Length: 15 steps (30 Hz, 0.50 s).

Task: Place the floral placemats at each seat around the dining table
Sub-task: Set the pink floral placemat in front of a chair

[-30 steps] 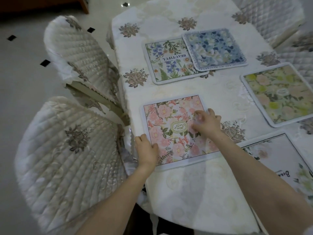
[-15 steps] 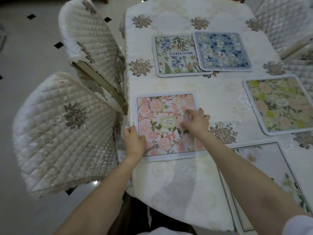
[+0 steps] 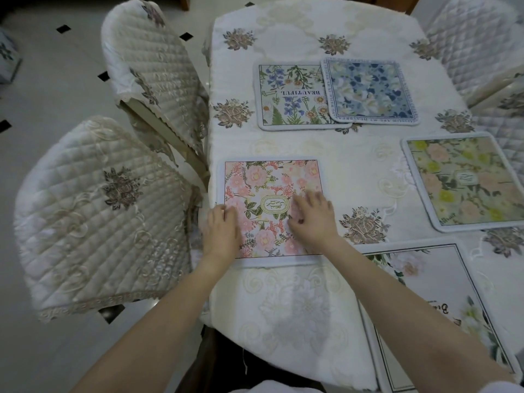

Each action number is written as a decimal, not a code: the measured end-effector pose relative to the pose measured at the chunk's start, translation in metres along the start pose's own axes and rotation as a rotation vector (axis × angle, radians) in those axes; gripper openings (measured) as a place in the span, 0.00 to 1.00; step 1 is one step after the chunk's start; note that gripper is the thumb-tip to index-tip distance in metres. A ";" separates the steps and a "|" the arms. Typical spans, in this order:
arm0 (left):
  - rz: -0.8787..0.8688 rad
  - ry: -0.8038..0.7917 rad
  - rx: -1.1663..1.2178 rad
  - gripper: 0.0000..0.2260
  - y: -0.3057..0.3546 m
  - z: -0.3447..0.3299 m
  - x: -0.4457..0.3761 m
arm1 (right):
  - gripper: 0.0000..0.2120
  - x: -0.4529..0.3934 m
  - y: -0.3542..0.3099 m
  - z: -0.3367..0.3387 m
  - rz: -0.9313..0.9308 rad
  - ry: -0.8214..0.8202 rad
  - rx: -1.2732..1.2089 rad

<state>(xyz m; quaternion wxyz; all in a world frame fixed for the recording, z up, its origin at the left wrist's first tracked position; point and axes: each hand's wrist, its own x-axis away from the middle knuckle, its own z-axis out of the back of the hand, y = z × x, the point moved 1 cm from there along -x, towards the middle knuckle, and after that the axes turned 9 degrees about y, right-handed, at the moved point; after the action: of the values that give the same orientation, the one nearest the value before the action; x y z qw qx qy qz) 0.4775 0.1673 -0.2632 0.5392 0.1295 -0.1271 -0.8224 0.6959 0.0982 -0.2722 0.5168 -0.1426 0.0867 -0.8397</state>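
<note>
- Pink floral placemat (image 3: 272, 194): a thin, flat square with rounded corners and a pale grey border, printed with pink blooms round an oval "GARDEN" label; it lies flat at the left edge of the tabletop (image 3: 326, 148), directly in front of the near quilted cream chair (image 3: 93, 217).
- Left hand (image 3: 222, 228): palm down on the mat's left border at the table edge, fingers held together and flat; it pinches nothing.
- Right hand (image 3: 310, 217): fingers spread and pressed flat on the printed face, right of the oval label.
- Step in hand, as judged: squaring and smoothing this mat at the near-left seat.
- Blue-and-green botanical placemat lettered "BEAUTIFUL" (image 3: 289, 97) and dark blue floral placemat (image 3: 368, 89): far centre, the blue one overlapping the other's right edge; they look not yet dealt out.
- Yellow-and-peach floral placemat (image 3: 465, 180): at the right edge, near a quilted chair.
- White placemat with a black line border (image 3: 442, 302): near right, partly out of frame.
- Next move, as judged: lift both hands, reach far, and separate the overlapped pair, carrying one to the far quilted cream chair (image 3: 153, 69) on the left.
- Surface: an embroidered cream cloth, soft and slightly padded, so mats may drag it when slid.
</note>
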 end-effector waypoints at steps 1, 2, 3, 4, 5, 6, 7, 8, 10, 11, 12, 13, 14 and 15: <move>-0.065 -0.009 -0.022 0.10 0.005 -0.002 0.002 | 0.31 0.005 -0.003 -0.005 0.033 -0.013 -0.003; -0.096 -0.025 -0.033 0.10 0.008 -0.004 0.003 | 0.31 0.009 -0.006 -0.010 0.053 -0.024 -0.007; -0.105 -0.040 -0.044 0.10 0.010 -0.005 0.003 | 0.31 0.013 -0.007 -0.014 0.066 -0.027 -0.005; -0.106 -0.052 -0.052 0.10 0.011 -0.005 0.003 | 0.31 0.015 -0.008 -0.016 0.071 -0.023 0.003; -0.111 -0.066 -0.059 0.09 0.011 -0.004 0.002 | 0.31 0.016 -0.008 -0.016 0.073 -0.019 0.014; -0.116 -0.087 -0.064 0.09 0.011 -0.002 0.001 | 0.31 0.015 -0.008 -0.014 0.075 -0.025 0.018; -0.120 -0.115 -0.065 0.09 0.011 0.001 0.000 | 0.30 0.014 -0.008 -0.010 0.076 -0.036 0.009; -0.121 -0.146 -0.062 0.09 0.011 0.005 -0.002 | 0.30 0.013 -0.010 -0.005 0.073 -0.042 -0.016; -0.115 -0.196 -0.057 0.12 0.010 0.015 -0.004 | 0.28 0.013 -0.019 0.007 0.067 -0.014 -0.098; -0.109 -0.210 -0.054 0.14 0.009 0.022 -0.006 | 0.27 0.014 -0.024 0.014 0.068 0.020 -0.137; -0.104 -0.217 -0.049 0.17 0.008 0.029 -0.006 | 0.26 0.016 -0.031 0.022 0.075 0.055 -0.169; -0.105 -0.214 -0.043 0.19 0.006 0.037 -0.007 | 0.25 0.018 -0.039 0.031 0.087 0.086 -0.192; -0.110 -0.200 -0.033 0.20 0.004 0.047 -0.007 | 0.25 0.021 -0.048 0.039 0.105 0.113 -0.204; -0.117 -0.176 -0.022 0.21 0.002 0.057 -0.007 | 0.25 0.024 -0.058 0.047 0.126 0.138 -0.211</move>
<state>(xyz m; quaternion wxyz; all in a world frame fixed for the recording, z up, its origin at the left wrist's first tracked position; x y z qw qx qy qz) 0.4618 0.1770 -0.2089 0.4784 0.0580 -0.1572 -0.8620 0.6524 0.1031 -0.2076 0.5435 -0.1324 0.2183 -0.7996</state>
